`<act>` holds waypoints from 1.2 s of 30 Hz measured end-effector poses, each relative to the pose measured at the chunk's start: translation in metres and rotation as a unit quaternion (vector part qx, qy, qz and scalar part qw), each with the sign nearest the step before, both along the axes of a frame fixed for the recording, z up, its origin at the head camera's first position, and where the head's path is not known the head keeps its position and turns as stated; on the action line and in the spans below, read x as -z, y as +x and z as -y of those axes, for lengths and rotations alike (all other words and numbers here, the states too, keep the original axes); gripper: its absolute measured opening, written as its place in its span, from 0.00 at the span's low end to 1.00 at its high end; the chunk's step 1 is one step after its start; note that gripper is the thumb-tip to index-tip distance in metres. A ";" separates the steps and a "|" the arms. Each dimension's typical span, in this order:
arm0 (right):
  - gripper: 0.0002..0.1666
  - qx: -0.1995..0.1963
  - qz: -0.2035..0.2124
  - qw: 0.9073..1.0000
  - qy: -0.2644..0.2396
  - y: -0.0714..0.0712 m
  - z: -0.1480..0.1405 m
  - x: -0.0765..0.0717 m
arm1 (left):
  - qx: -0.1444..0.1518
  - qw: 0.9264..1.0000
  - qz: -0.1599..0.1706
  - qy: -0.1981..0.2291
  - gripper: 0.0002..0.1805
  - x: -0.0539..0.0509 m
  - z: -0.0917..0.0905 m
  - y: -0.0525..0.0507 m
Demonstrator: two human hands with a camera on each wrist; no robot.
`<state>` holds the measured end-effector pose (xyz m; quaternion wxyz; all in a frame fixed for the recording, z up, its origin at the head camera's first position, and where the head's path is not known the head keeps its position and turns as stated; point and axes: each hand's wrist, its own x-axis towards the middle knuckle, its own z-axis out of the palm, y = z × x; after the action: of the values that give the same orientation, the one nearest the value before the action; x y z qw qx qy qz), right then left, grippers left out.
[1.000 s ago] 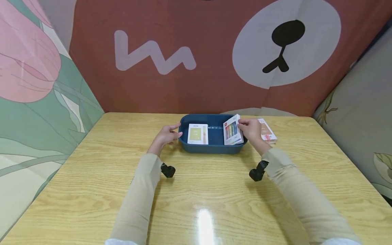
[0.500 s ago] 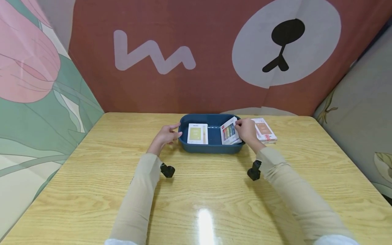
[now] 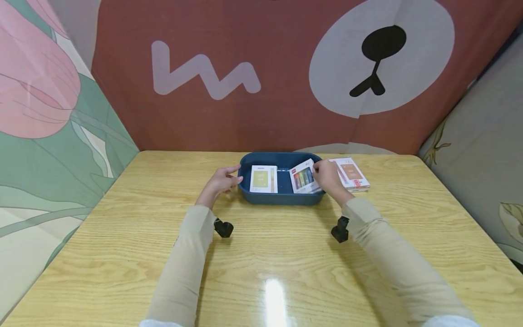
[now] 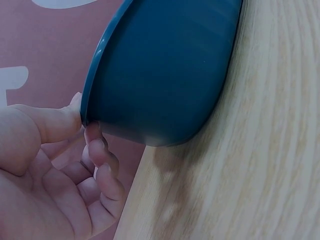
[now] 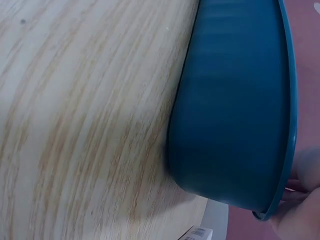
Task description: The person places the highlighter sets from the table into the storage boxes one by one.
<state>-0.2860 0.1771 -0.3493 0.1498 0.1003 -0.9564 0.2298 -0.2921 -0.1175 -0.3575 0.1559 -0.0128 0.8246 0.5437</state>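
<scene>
Crayon-print box sits tilted at 3 o'clock inside the blue bin. Right hand, right forearm extended from 5 o'clock, pinches the box's edge. Left hand, wrist toward 7 o'clock, pinches the bin's rim at 9 o'clock.

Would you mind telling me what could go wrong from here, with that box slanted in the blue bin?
The colourful box sits at a slant under the right hand, so it may slip or settle crooked on release.
The left hand pinches the rim of the blue bin, so a tug might shift it.
The orange-labelled box lies close beside the right hand and could get knocked.
</scene>
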 end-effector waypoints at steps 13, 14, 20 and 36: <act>0.12 -0.010 0.024 1.000 -0.017 0.003 -0.005 -0.001 | 0.003 1.000 -0.005 0.001 0.28 -0.001 0.000 0.001; 0.13 -0.008 0.027 0.999 -0.025 0.006 -0.005 -0.005 | 0.003 1.000 -0.006 0.003 0.28 -0.001 0.000 0.001; 0.13 0.002 0.005 0.998 -0.067 0.009 -0.016 -0.008 | 0.003 1.000 -0.005 0.010 0.28 -0.001 0.001 0.002; 0.17 -0.009 -0.009 0.994 -0.113 0.015 -0.060 -0.004 | -0.003 1.000 0.003 0.011 0.28 0.000 -0.001 0.002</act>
<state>-0.2710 0.2373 -0.3458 0.1671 0.0935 -0.9220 0.3365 -0.2905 -0.1170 -0.3578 0.1570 -0.0154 0.8182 0.5528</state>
